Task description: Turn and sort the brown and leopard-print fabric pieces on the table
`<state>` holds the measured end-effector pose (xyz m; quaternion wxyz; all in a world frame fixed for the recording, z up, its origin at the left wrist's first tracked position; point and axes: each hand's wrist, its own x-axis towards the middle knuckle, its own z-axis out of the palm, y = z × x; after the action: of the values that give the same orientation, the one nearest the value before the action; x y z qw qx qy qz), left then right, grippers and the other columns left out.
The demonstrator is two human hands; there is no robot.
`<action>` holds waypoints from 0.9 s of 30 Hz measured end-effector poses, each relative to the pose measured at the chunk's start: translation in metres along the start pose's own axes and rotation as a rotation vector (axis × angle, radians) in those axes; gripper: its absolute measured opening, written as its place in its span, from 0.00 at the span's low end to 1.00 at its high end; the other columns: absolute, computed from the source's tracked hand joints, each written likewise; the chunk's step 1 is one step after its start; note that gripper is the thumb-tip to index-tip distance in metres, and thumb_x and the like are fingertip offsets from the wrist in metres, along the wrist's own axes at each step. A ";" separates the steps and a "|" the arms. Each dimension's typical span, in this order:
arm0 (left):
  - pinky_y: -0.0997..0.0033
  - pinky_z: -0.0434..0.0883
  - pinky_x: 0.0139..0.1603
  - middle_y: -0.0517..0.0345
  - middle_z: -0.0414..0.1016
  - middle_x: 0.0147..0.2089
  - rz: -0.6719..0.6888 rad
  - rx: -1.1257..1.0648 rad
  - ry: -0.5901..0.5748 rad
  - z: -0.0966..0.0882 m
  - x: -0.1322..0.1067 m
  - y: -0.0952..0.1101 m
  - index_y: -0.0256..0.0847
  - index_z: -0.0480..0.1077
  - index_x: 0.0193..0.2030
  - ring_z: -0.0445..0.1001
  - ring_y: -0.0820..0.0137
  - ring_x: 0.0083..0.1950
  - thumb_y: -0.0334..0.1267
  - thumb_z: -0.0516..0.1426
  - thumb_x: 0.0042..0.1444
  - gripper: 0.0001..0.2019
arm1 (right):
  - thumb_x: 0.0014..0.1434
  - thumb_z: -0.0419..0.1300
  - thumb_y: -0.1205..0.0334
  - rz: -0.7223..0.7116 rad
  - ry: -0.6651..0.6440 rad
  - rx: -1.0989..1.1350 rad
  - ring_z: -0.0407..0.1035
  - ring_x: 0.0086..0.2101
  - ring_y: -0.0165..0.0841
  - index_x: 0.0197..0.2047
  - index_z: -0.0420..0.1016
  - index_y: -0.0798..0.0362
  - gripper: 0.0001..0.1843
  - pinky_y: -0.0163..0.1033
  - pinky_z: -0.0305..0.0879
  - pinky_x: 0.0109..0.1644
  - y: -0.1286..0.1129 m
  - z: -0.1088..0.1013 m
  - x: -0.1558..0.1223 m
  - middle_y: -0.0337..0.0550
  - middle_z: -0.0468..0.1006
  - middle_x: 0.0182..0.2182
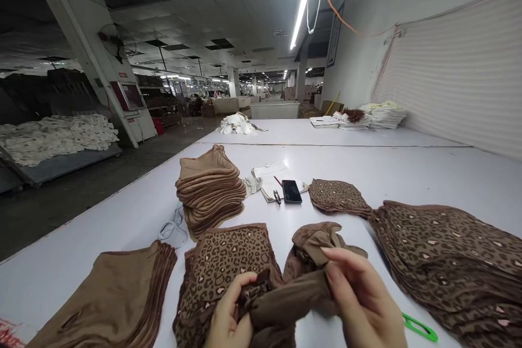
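My left hand (229, 315) and my right hand (362, 299) both grip a crumpled plain brown fabric piece (304, 277) at the near edge of the white table (367, 174). The left fingers pinch its dark edge over a stack of leopard-print pieces (228, 266). The right fingers curl round the bunched upper part.
A stack of plain brown pieces (114, 299) lies near left, a taller plain stack (210, 187) behind it. Leopard-print stacks lie at right (452, 261) and centre (336, 196). A black phone (291, 191) rests on papers (271, 176). A green tool (420, 328) lies near right.
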<state>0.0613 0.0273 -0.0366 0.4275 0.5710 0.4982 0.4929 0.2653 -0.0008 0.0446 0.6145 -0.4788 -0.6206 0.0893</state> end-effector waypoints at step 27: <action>0.70 0.72 0.37 0.53 0.71 0.43 0.347 0.376 -0.093 -0.025 -0.004 -0.008 0.48 0.68 0.50 0.74 0.64 0.40 0.27 0.51 0.54 0.18 | 0.71 0.42 0.53 0.062 -0.631 0.287 0.66 0.31 0.30 0.30 0.62 0.50 0.20 0.33 0.63 0.36 0.024 0.067 -0.023 0.39 0.67 0.29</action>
<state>0.0350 0.0241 -0.0409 0.2453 0.7394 0.4553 0.4310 0.2151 0.0279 -0.0027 0.4503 -0.3548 -0.7463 0.3381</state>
